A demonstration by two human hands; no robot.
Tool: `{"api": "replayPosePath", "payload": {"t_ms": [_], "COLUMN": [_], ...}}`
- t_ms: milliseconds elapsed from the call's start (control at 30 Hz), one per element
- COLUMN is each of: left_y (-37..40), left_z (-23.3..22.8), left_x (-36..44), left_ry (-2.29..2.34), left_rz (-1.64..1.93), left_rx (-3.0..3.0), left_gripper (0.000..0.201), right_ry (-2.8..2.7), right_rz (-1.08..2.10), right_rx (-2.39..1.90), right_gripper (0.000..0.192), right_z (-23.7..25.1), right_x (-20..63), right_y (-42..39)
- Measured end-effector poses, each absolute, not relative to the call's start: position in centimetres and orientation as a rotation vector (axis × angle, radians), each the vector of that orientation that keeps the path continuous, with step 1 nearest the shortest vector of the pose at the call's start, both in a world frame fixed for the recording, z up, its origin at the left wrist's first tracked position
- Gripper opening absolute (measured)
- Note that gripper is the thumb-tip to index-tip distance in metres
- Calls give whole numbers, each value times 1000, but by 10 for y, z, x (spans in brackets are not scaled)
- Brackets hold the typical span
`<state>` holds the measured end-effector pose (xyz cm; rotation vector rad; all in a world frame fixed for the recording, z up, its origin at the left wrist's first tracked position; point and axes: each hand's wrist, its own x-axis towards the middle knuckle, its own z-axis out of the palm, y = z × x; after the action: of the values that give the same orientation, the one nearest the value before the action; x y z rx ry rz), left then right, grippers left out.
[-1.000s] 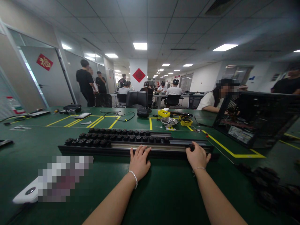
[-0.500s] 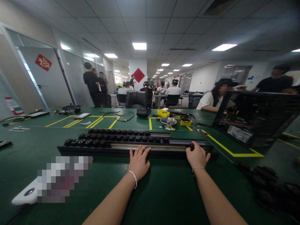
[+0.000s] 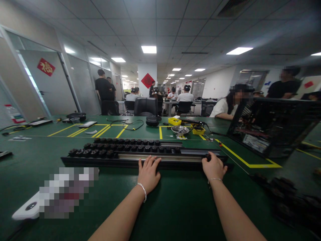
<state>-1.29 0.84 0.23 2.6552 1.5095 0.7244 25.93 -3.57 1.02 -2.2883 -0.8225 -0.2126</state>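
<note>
A long black rail with a pale metal channel lies across the table before me. My left hand rests on its near edge, fingers spread and holding nothing. At the rail's right end, my right hand is closed round a small black track socket, partly hidden by the fingers. Several similar black sockets sit in a row on the rail's left part. Behind it, more rails carry further rows of them.
A pile of black sockets lies at the right. Beyond stands an open computer case. Yellow trays and a metal bowl are at the back. A white device lies front left. A person sits across the table.
My right hand has shifted slightly to the right along the rail with the black track socket. My left hand has stayed in place. People in the background have moved.
</note>
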Motion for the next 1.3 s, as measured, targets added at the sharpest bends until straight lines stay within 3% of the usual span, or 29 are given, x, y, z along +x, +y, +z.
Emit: {"api": "replayPosePath", "payload": {"t_ms": [700, 1300], "left_y": [12, 13], "left_z": [-4, -5], "left_x": [-13, -14], "left_ry": [1475, 1482], "left_rz": [821, 823], "left_rx": [2635, 2654], "left_gripper": [55, 55], "right_ry": [-856, -866], "right_rz": [-46, -221], "right_rx": [-2350, -2307], "right_gripper": [48, 44], "right_z": [12, 5], "right_x": [280, 298], "right_y": [-39, -45]}}
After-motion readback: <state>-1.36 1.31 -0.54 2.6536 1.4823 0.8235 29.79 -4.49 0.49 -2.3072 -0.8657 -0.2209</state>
